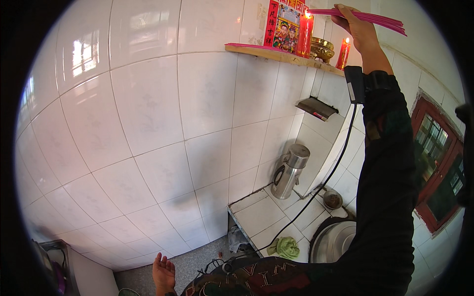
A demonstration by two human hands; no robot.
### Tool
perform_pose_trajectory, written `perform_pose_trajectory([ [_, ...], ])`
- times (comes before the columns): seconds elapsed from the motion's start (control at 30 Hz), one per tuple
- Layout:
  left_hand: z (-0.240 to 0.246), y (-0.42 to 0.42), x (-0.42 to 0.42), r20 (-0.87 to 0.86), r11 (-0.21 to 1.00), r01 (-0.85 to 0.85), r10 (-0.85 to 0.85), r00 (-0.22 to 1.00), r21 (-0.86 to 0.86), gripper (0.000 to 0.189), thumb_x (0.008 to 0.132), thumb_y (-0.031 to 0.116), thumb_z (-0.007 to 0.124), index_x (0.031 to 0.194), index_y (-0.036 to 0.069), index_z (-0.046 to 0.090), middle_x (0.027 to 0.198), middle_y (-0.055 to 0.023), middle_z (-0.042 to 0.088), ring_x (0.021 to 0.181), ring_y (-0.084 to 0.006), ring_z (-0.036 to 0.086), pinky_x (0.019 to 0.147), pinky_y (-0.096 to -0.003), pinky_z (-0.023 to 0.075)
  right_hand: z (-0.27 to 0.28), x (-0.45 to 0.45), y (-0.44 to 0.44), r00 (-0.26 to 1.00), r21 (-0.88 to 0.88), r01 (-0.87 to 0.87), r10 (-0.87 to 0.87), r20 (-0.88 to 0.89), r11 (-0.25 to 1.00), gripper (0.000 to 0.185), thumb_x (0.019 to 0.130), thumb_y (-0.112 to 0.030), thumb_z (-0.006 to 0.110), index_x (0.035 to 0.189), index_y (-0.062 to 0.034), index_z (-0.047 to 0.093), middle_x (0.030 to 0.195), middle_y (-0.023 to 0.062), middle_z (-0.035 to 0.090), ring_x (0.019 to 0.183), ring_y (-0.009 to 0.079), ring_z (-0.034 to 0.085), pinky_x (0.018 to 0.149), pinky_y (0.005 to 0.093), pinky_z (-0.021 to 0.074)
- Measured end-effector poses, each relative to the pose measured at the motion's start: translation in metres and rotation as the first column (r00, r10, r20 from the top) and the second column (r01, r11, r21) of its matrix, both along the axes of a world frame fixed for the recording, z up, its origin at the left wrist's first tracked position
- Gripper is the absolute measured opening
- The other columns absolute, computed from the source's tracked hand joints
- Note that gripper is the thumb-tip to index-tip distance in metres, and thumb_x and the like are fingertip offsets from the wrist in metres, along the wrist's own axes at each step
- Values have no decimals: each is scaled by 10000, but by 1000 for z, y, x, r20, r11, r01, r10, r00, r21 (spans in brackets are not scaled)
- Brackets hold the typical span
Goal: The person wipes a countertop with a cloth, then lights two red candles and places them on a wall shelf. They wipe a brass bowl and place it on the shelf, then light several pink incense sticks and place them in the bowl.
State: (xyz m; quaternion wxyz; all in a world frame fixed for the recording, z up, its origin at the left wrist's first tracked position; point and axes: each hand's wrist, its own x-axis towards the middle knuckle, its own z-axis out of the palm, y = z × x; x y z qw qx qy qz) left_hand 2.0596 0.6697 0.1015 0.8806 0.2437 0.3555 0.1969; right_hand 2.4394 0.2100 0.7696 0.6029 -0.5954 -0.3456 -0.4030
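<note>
High at the upper right, my right hand (pixel 359 29) grips a bundle of pink incense sticks (pixel 389 24). Their far ends meet the flame of a tall red candle (pixel 305 37) on a wooden wall shelf (pixel 255 53). A shiny brass incense bowl (pixel 322 48) stands beside that candle, and a second lit red candle (pixel 343 55) is farther right. Behind them leans a colourful printed picture (pixel 287 31) bearing writing. More pink sticks (pixel 248 46) lie along the shelf's left edge. Down at the bottom, my left hand (pixel 164 273) hangs with nothing in it, fingers slightly curled.
Below the shelf, a metal thermos flask (pixel 290 172) stands on a tiled counter (pixel 259 216) near a small bowl (pixel 332 199), a green cloth (pixel 284 247) and a large metal lid (pixel 335 242). A black cable (pixel 339 159) hangs from my right wrist. A red-framed window (pixel 437 155) is at right.
</note>
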Motion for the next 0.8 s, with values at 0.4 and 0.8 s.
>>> perform_pose_trajectory([
  [0.4, -8, 3, -2, -6, 1000, 14, -14, 1000, 4, 362, 975, 375, 530, 1288, 194, 562, 1057, 41, 554, 845, -105, 541, 784, -280, 512, 2, 6, -11, 998, -109, -48, 52, 36, 993, 283, 891, -141, 711, 1119, 22, 671, 1107, 132, 691, 951, 222, 701, 947, 280, 562],
  [0.8, -12, 3, -3, -7, 1000, 21, -21, 1000, -8, 356, 964, 378, 553, 1271, 198, 575, 1072, 41, 555, 853, -112, 535, 803, -289, 505, -4, -4, 2, 999, -13, -29, 29, 25, 999, 173, 904, -100, 654, 1010, 37, 666, 944, 112, 676, 849, 203, 672, 780, 317, 597],
])
